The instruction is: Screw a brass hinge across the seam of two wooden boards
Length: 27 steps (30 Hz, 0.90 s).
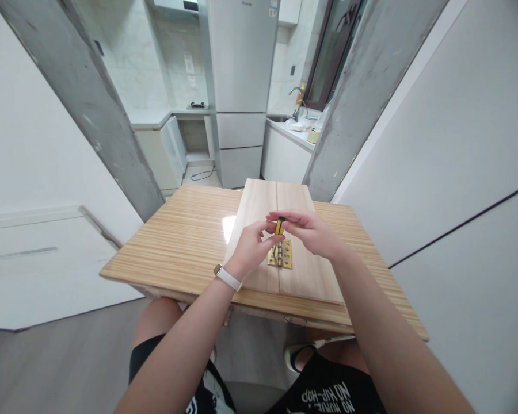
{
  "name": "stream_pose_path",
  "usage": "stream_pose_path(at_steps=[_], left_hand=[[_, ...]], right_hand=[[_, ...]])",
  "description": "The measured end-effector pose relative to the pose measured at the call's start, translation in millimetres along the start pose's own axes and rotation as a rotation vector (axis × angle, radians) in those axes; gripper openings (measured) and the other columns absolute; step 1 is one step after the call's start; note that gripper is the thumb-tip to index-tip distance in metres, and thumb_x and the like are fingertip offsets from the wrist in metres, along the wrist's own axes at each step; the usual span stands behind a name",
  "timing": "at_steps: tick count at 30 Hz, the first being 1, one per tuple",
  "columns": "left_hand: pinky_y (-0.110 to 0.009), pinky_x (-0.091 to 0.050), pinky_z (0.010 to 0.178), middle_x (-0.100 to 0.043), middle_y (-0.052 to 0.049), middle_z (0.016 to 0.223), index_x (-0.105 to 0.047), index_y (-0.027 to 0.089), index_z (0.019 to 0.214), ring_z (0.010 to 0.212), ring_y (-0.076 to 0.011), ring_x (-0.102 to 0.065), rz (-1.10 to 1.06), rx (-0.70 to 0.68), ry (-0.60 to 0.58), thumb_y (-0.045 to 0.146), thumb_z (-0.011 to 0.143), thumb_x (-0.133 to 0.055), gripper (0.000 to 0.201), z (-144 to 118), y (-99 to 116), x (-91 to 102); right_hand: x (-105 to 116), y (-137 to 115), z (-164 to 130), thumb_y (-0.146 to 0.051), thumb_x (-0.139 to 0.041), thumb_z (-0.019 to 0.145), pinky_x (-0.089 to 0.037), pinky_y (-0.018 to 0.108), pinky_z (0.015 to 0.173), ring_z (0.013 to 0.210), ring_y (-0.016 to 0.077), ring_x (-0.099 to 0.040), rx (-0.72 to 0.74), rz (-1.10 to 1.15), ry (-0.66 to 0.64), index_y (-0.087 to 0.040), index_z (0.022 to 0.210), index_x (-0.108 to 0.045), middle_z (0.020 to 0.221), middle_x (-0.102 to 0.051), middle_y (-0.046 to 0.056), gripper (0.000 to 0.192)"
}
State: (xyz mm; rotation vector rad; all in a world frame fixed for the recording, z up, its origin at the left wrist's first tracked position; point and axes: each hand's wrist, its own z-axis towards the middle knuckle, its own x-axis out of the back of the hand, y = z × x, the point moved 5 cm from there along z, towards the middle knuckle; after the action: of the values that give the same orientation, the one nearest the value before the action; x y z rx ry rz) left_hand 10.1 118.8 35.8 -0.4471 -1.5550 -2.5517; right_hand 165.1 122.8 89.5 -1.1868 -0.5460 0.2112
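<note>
A screwdriver with a yellow and black handle (279, 227) stands roughly upright over a brass hinge (288, 254). My left hand (255, 244), with a white-banded watch on its wrist, closes thumb and fingers around the lower handle. From the other side, my right hand (308, 229) has its fingers and thumb at the top of the same handle. The hinge lies open across the seam between two pale wooden boards, the left board (259, 201) and the right board (308, 279). The tip of the screwdriver is too small to make out.
The boards lie on a striped wooden table (176, 230) in front of my knees. Behind it stand a silver fridge (244, 63) and a sink counter with a faucet (297, 106). Grey posts (358, 86) and white panels flank both sides.
</note>
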Motion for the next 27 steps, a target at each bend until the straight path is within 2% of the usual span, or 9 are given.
stream_pose_path(at_steps=[5, 9, 11, 15, 20, 23, 27], left_hand=[[-0.030, -0.049, 0.075, -0.076, -0.003, 0.091, -0.079, 0.020, 0.099, 0.087, -0.0186, -0.067, -0.027, -0.011, -0.064, 0.034, 0.088, -0.077, 0.018, 2.4, -5.6, -0.1], [-0.030, -0.053, 0.076, -0.078, -0.004, 0.091, -0.080, 0.019, 0.099, 0.085, -0.0188, -0.069, -0.098, 0.000, -0.131, 0.039, 0.090, -0.076, 0.023, 0.1, -4.2, -1.4], [-0.031, -0.055, 0.077, -0.079, -0.005, 0.092, -0.080, 0.019, 0.097, 0.083, -0.0192, -0.071, -0.111, 0.021, -0.094, 0.041, 0.089, -0.078, 0.024, -3.9, -2.4, -0.1], [-0.034, -0.059, 0.082, -0.080, -0.005, 0.093, -0.078, 0.021, 0.100, 0.084, -0.0203, -0.074, -0.048, 0.046, 0.085, 0.043, 0.084, -0.084, 0.028, -16.9, 3.3, 3.3], [-0.034, -0.058, 0.078, -0.078, -0.003, 0.084, -0.075, 0.022, 0.086, 0.078, -0.0197, -0.073, 0.081, 0.045, 0.227, 0.045, 0.091, -0.077, 0.023, -28.7, 11.0, -1.8], [-0.033, -0.058, 0.078, -0.077, -0.004, 0.083, -0.072, 0.021, 0.083, 0.078, -0.0191, -0.072, 0.081, 0.034, 0.232, 0.044, 0.096, -0.070, 0.026, -28.9, 11.9, -4.7], [-0.032, -0.057, 0.079, -0.073, -0.004, 0.082, -0.069, 0.020, 0.086, 0.079, -0.0187, -0.069, 0.049, -0.007, 0.147, 0.046, 0.096, -0.069, 0.028, -23.8, 10.0, -3.4]], right_hand=[[-0.8, 3.1, -2.8, -0.032, -0.068, 0.094, -0.057, 0.046, 0.105, 0.112, 0.0241, -0.075, -0.002, -0.051, 0.050, -0.027, 0.116, -0.080, 0.118, -0.080, 0.005, 0.026], [-2.0, 4.3, -6.6, -0.030, -0.067, 0.092, -0.056, 0.046, 0.104, 0.111, 0.0258, -0.074, 0.014, -0.152, 0.132, -0.025, 0.112, -0.081, 0.114, -0.081, 0.005, 0.025], [-3.2, 2.9, -8.2, -0.028, -0.067, 0.092, -0.055, 0.045, 0.102, 0.108, 0.0254, -0.074, 0.021, -0.181, 0.161, -0.025, 0.110, -0.082, 0.111, -0.082, 0.004, 0.024], [-7.7, -1.6, -8.2, -0.026, -0.065, 0.091, -0.056, 0.041, 0.095, 0.101, 0.0239, -0.074, 0.018, -0.208, 0.165, -0.025, 0.108, -0.082, 0.104, -0.082, 0.003, 0.024], [-14.3, -5.0, -4.0, -0.023, -0.064, 0.089, -0.056, 0.040, 0.097, 0.101, 0.0234, -0.075, 0.031, -0.233, 0.168, -0.025, 0.106, -0.082, 0.102, -0.082, 0.002, 0.024], [-14.8, -3.9, -4.4, -0.024, -0.066, 0.089, -0.056, 0.041, 0.100, 0.105, 0.0246, -0.076, 0.039, -0.238, 0.219, -0.025, 0.106, -0.083, 0.106, -0.083, 0.003, 0.024], [-14.6, -0.2, -8.1, -0.026, -0.069, 0.088, -0.058, 0.043, 0.101, 0.106, 0.0264, -0.077, 0.037, -0.255, 0.288, -0.026, 0.107, -0.084, 0.106, -0.083, 0.003, 0.023]])
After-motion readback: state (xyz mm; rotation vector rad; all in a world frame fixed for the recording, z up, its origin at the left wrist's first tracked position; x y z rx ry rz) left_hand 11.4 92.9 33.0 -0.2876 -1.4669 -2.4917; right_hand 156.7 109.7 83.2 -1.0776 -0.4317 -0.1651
